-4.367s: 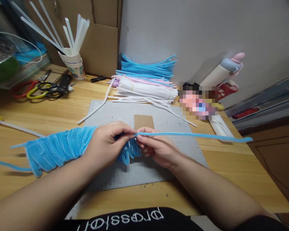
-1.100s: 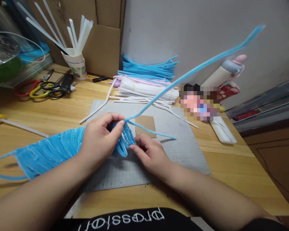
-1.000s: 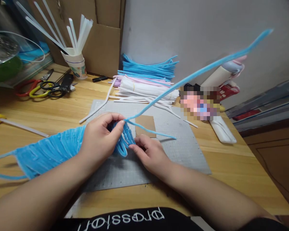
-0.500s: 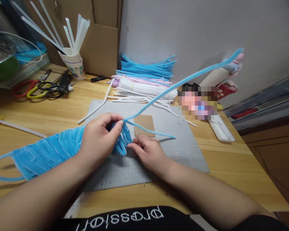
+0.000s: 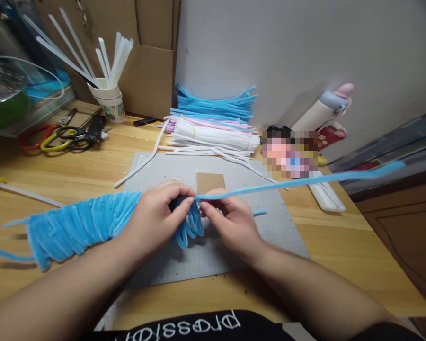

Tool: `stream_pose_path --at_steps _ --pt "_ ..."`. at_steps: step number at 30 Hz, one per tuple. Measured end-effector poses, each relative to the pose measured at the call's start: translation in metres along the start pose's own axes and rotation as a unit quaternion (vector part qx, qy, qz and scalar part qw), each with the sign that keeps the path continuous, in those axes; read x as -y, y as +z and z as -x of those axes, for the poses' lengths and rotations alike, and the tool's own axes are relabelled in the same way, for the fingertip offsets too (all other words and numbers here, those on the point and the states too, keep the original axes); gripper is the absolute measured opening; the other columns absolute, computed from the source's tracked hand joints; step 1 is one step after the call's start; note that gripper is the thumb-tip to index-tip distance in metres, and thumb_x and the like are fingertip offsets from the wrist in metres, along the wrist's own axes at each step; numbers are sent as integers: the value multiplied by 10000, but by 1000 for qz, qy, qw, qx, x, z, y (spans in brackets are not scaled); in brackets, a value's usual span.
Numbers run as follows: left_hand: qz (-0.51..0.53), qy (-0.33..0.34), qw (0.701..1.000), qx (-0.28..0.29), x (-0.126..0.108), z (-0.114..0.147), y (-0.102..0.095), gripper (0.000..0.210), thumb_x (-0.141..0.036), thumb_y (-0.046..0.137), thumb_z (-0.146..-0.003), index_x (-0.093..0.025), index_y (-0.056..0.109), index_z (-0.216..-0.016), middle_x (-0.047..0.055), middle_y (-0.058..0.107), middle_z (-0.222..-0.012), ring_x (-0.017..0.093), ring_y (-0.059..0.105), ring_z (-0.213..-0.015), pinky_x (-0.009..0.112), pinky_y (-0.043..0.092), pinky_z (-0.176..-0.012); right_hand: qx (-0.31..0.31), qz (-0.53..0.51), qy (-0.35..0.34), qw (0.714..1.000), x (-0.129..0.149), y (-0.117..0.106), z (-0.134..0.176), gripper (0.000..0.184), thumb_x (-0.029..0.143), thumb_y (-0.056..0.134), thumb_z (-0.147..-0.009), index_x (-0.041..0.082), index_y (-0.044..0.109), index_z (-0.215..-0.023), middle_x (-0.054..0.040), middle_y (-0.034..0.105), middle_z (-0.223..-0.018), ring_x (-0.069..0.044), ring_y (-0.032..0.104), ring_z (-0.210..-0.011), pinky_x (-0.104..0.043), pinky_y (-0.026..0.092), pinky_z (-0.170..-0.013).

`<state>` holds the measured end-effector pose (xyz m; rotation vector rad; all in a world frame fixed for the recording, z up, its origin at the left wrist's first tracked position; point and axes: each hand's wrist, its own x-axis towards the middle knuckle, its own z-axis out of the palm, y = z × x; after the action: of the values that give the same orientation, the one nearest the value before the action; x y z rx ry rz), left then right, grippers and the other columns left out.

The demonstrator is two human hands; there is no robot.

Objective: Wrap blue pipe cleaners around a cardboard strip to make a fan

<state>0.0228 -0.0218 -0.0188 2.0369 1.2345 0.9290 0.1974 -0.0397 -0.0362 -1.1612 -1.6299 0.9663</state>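
A long blue coil of fuzzy pipe cleaner (image 5: 81,225) stretches from the left of the table to under my left hand (image 5: 163,210). That hand is closed round the coil's right end, thumb and forefinger pinching where a loose strand leaves it. Loops hang below its fingers. My right hand (image 5: 230,218) is closed too, its fingertips pinching the blue pipe cleaner strand (image 5: 298,182) close to the left fingertips. The strand runs out far to the right. A second, shorter blue end (image 5: 260,213) pokes out beyond my right hand.
Beneath my hands lies a grey cutting mat (image 5: 270,237) with a cardboard square (image 5: 209,183). Bundles of blue pipe cleaners (image 5: 213,105) and white pipe cleaners (image 5: 216,135) lie at the back. Scissors (image 5: 71,135), a paper cup of sticks (image 5: 110,104) and a glue gun stick (image 5: 31,194) are leftward.
My right hand has risen from the lower loops to the strand beside my left fingertips. The long strand has swung down from steep to nearly level. The coil has shifted slightly right.
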Motion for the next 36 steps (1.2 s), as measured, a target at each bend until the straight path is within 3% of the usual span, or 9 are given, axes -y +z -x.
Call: stream_pose_path --at_steps 3,7,13,18,27,31,36 --pt "12 10 1000 13 0 1 1 118 -228 526 -854 -198 641 -862 22 675 -844 161 614 -807 283 466 -739 35 -164 106 980 -3 7 -2 128 317 627 -810 194 590 -810 30 570 -655 -94 549 -577 -230 467 -532" --pt "42 -25 999 13 1 1 1 122 -260 552 -851 -208 659 -878 19 692 -849 164 628 -803 287 478 -743 54 -240 161 956 -4 7 -3 180 308 703 -743 191 581 -806 41 580 -647 -77 551 -551 -209 467 -515" --pt "47 -68 996 -13 3 2 3 141 -304 584 -830 -220 668 -905 22 705 -864 174 641 -798 300 494 -757 38 -198 115 973 -6 7 -2 174 332 691 -763 186 597 -772 34 570 -646 -84 556 -570 -218 480 -526" --pt "59 -77 995 -15 2 3 6 154 -302 590 -819 -219 651 -934 16 698 -846 169 637 -774 291 503 -731 32 -181 74 980 -9 12 -2 110 304 659 -779 204 629 -814 -4 630 -797 -122 602 -750 -283 525 -691" --pt "-11 -54 997 47 4 -5 -5 230 -396 584 -816 -226 679 -939 35 701 -960 208 623 -913 321 463 -806 79 -242 201 946 -16 13 -3 162 312 711 -728 175 659 -798 -1 668 -762 -113 621 -689 -294 533 -699" --pt "24 -118 987 103 5 -6 -7 214 -398 570 -808 -232 703 -777 9 711 -731 183 620 -675 277 451 -606 71 -236 167 955 -18 15 -3 162 312 700 -734 191 647 -827 1 667 -766 -127 634 -739 -302 540 -724" --pt "19 -143 988 52 1 -5 -6 234 -409 586 -783 -209 697 -736 -11 658 -613 142 537 -553 241 394 -513 -9 -196 104 975 -14 14 -1 115 284 660 -774 195 638 -844 -1 657 -791 -112 617 -735 -275 522 -705"
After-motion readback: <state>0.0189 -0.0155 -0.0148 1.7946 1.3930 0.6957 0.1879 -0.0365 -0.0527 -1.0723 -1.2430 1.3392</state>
